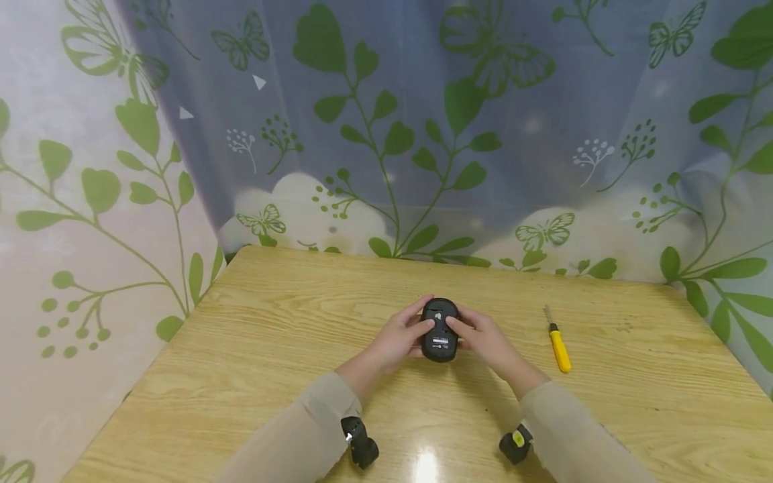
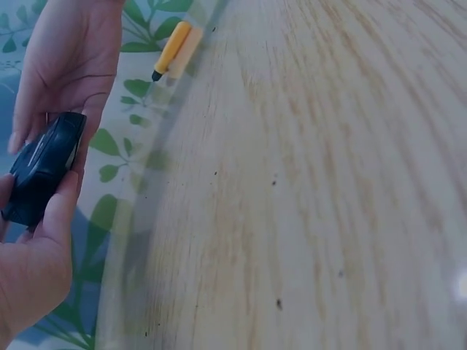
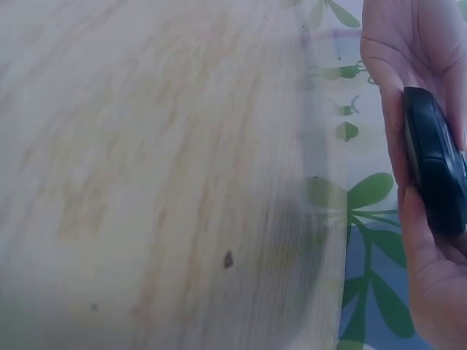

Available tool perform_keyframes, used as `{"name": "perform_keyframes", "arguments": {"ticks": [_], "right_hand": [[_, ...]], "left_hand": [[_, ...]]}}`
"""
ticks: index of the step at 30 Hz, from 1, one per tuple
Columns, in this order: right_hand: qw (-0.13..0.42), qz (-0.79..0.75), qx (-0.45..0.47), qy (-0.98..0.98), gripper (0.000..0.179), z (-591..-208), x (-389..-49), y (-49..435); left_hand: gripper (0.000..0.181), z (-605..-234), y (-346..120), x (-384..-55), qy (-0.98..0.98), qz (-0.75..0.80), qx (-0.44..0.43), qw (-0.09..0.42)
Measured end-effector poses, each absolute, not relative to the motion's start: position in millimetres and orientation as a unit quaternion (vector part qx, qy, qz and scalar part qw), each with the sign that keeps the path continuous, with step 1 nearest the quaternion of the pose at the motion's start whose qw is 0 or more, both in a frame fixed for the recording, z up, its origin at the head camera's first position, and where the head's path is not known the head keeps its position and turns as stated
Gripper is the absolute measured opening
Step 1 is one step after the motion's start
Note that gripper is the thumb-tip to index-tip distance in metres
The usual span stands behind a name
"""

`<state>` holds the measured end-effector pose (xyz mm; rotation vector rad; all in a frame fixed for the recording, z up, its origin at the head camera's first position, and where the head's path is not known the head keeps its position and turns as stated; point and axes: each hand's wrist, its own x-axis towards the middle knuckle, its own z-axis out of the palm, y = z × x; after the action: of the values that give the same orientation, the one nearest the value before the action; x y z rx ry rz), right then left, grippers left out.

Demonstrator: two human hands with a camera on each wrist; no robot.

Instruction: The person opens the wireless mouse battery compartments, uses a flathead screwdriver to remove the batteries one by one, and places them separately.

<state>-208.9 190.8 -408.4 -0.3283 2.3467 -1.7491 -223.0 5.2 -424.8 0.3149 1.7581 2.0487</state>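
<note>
A black computer mouse (image 1: 440, 342) is held above the wooden table, its underside with a pale label facing the head camera. My left hand (image 1: 395, 339) grips its left side, thumb on the underside and fingers behind. On the opposite side, my right hand (image 1: 486, 339) holds it the same way, thumb laid on the underside. The left wrist view shows the mouse (image 2: 45, 169) edge-on between both hands. In the right wrist view the mouse (image 3: 434, 160) appears at the right edge, with fingers along its sides.
To the right on the wooden table (image 1: 272, 315) lies a screwdriver (image 1: 559, 349) with a yellow handle, its metal tip pointing away. A curtain (image 1: 386, 168) with leaves and butterflies hangs behind the table's far edge. Black wrist cameras (image 1: 360, 444) are strapped at both sleeves.
</note>
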Motion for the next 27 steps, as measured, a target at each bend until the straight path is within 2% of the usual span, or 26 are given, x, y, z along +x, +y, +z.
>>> {"name": "perform_keyframes", "arguments": {"ticks": [4,12,27], "right_hand": [[0.081,-0.584,-0.107,0.801,0.056,-406.6,-210.4,193.6],[0.055,-0.584,-0.113,0.802,0.048,-406.7,-211.5,196.0],[0.064,-0.576,-0.099,0.809,0.048,-403.7,-211.5,197.6]], "left_hand": [[0.051,-424.9,5.5,-223.3,0.637,0.734,0.111,0.207],[0.053,-423.4,6.1,-223.9,0.641,0.730,0.109,0.211],[0.052,-407.2,1.8,-212.8,0.656,0.715,0.128,0.206]]}}
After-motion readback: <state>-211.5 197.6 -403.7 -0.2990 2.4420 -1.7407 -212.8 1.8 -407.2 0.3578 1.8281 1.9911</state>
